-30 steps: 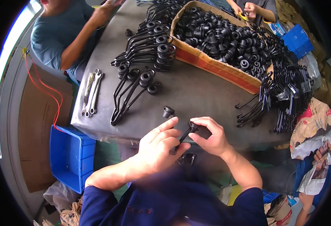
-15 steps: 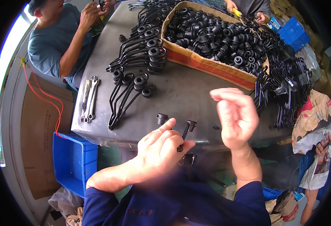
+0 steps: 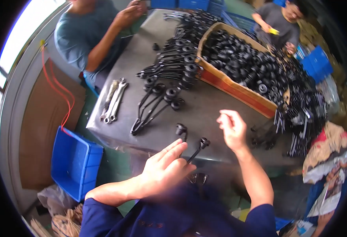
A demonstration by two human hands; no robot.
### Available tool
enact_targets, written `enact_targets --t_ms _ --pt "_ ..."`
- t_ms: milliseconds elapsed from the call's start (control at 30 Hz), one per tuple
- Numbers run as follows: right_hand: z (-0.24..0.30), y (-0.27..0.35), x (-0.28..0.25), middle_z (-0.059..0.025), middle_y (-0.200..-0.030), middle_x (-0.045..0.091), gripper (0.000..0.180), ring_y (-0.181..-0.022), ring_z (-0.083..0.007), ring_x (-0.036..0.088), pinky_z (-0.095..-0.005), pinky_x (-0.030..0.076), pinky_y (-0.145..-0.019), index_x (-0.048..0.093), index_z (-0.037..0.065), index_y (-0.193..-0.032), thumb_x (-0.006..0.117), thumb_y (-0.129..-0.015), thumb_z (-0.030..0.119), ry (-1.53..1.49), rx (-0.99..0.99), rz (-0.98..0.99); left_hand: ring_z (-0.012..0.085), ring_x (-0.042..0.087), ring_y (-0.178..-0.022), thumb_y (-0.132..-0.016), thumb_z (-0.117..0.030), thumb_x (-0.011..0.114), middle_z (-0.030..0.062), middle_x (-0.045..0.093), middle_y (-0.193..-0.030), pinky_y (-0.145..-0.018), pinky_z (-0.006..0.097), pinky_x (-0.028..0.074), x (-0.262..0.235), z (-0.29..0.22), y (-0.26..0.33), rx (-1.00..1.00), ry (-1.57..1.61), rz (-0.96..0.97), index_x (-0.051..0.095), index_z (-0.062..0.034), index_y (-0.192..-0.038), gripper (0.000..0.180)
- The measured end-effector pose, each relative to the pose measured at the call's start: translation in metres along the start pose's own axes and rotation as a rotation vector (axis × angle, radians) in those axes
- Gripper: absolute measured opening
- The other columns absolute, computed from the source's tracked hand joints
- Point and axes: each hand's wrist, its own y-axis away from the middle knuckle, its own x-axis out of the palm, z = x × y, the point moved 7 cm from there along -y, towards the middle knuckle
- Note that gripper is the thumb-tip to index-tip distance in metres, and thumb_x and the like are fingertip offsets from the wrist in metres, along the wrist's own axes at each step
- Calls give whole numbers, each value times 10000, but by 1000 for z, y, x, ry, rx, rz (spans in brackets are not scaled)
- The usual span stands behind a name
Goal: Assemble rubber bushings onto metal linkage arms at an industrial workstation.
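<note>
The left hand [image 3: 163, 170] has its grip closed on a forked black rod [image 3: 193, 152]; just beside it, the right hand [image 3: 232, 128] hangs loosely open and empty over the desk [image 3: 205, 110].

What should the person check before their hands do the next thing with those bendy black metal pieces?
1. Left hand has hold of the black bent rods: ok, fingers wrap their lower ends.
2. Right hand is free: ok, raised above the grey table, nothing seen in it.
3. Rod ends with round heads stick up clear of the fingers: ok.
4. Cardboard box of black rubber rings is in front of the right hand: ok.
5. Grip is firm: cannot tell, the hand is blurred.
</note>
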Motion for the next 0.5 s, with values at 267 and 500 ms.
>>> enact_targets --t_ms 267,500 --pt "25 -1 -38 -40 -829 648 140 -676 -74 565 -206 472 -614 632 -2 -1090 584 -990 84 111 -89 -31 322 718 -775 -709 -112 867 249 680 -1106 -660 355 607 -16 46 44 -110 -12 15 641 -6 -862 293" --pt "54 8 -30 -51 -834 657 136 -693 -83 587 -213 490 -632 629 -17 -1084 614 -963 43 199 -188 -4 334 719 -815 -698 -103 863 257 692 -1052 -673 367 603 -43 94 24 29 -145 -370 638 0 -825 278"
